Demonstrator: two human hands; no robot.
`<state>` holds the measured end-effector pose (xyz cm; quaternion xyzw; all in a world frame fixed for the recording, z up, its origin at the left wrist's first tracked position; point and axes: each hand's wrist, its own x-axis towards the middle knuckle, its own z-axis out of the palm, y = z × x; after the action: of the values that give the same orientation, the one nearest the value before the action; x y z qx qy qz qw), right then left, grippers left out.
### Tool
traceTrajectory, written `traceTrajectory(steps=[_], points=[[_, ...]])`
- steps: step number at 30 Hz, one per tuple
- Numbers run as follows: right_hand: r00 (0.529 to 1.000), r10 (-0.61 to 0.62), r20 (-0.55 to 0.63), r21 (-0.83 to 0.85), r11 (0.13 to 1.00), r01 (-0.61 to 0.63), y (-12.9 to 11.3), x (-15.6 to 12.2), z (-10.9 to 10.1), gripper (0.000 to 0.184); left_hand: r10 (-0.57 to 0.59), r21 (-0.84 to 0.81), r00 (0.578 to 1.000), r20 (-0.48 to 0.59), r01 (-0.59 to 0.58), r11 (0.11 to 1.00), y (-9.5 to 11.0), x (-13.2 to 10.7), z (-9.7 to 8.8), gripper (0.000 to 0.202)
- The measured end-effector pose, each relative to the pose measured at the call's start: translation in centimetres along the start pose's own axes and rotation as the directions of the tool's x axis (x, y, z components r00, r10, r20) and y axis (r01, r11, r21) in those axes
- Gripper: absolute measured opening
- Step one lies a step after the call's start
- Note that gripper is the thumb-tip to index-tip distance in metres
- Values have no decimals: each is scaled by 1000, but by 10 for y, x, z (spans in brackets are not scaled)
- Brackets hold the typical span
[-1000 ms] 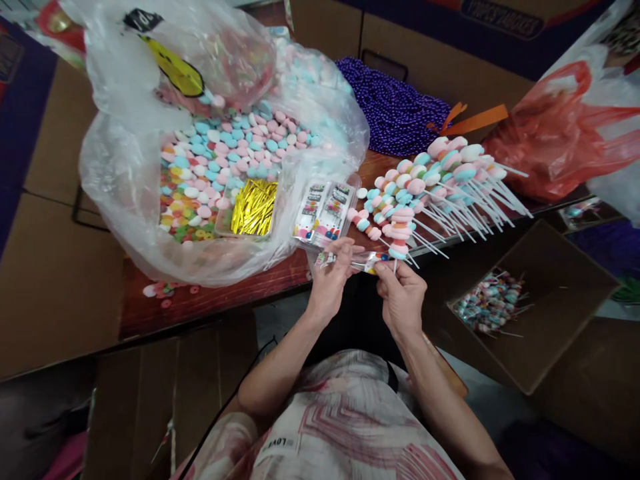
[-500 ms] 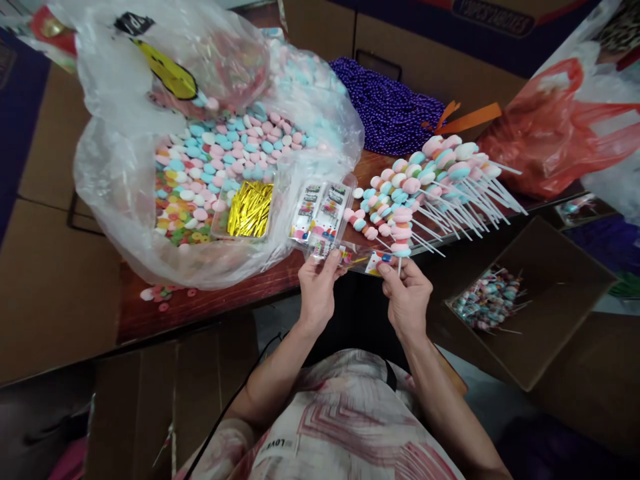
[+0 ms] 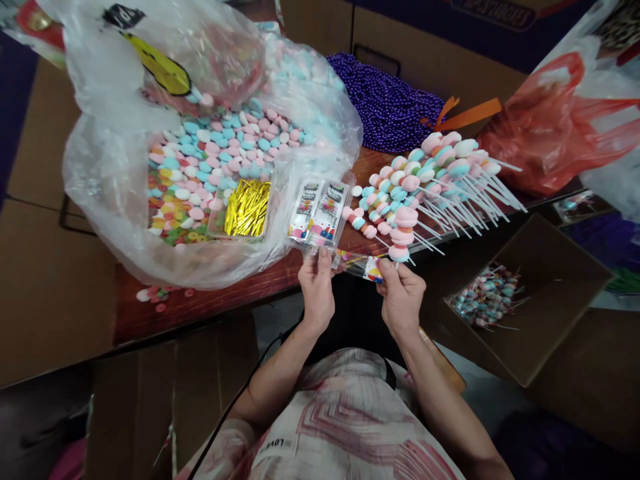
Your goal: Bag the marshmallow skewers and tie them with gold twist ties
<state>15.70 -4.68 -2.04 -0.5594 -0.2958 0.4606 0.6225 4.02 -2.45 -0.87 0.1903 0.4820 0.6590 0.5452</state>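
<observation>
"What are the hands on?"

"A clear printed sleeve (image 3: 356,261), stretched between them just below the tray of sleeves (image 3: 320,215), at the counter (image 3: 210,303) edge. The left hand (image 3: 317,290) has its fingers closed in a pinch on one end. The right hand (image 3: 400,300) pinches the other end."

"And the candy skewer (image 3: 404,230)?"

"It stands upright, just right of that tray, with its stick reaching down to the right fingers. I cannot tell whether they grip it."

"What lies around?"

"Left of the tray are gold twist ties (image 3: 245,210) and a big clear bag (image 3: 100,200) of loose sweets. Right of it is a heap of skewers (image 3: 440,170), and farther right and lower, a cardboard box (image 3: 555,267)."
</observation>
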Motion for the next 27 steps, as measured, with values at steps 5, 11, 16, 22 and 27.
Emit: traceTrajectory(steps=[5,11,16,22,27], points=[[1000,-15,20,-40,999,16,1,1,-1,48,-49,-101,999,23,52,994,8,-1,6,34],[990,-136,43,-267,953,143,-6,0,-19,38,-163,-240,985,-49,147,960,15,8,12,37],[965,-245,90,-421,869,260,-17,-13,-43,27,-271,-286,961,-55,245,926,26,18,11,31],[908,-371,194,-567,713,412,-30,-24,-55,20,-288,-279,956,-56,262,924,29,19,11,29],[848,-431,308,-617,588,523,-38,-21,-63,15,-284,-259,958,-28,268,928,29,19,11,37]])
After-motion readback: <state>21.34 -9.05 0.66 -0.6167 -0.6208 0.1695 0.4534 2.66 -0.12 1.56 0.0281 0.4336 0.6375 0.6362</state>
